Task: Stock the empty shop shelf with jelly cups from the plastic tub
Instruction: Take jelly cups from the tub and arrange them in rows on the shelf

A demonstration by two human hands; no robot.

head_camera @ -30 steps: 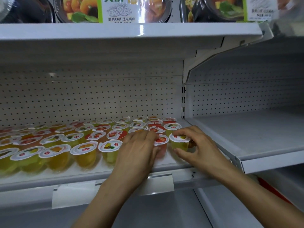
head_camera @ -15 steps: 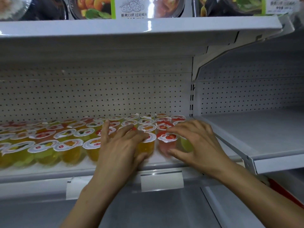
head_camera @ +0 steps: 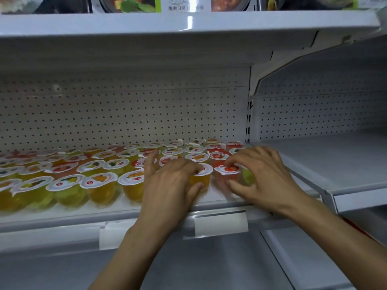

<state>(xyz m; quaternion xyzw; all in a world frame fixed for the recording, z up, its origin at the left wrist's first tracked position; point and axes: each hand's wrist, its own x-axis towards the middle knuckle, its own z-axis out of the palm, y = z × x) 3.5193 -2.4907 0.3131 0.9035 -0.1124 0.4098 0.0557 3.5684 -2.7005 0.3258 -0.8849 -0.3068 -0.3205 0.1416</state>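
Observation:
Several rows of jelly cups (head_camera: 98, 185) with white peel lids fill the white shelf (head_camera: 62, 212). My left hand (head_camera: 169, 185) lies over the front row near the right end, thumb and fingers curled around an orange jelly cup (head_camera: 202, 177). My right hand (head_camera: 266, 176) is beside it, fingertips and thumb pinching a red jelly cup (head_camera: 226, 174); a green cup (head_camera: 248, 177) sits partly hidden under that palm. The plastic tub is out of view.
A perforated back panel (head_camera: 125, 118) stands behind the cups. To the right lies a bare white shelf (head_camera: 335, 164). Food packs (head_camera: 146, 3) sit on the shelf above. Blank price-tag holders (head_camera: 221, 223) hang on the front edge.
Over the last second my left hand slid left along the front row then settled on the orange cup; my right hand moved from the green cup onto the red one.

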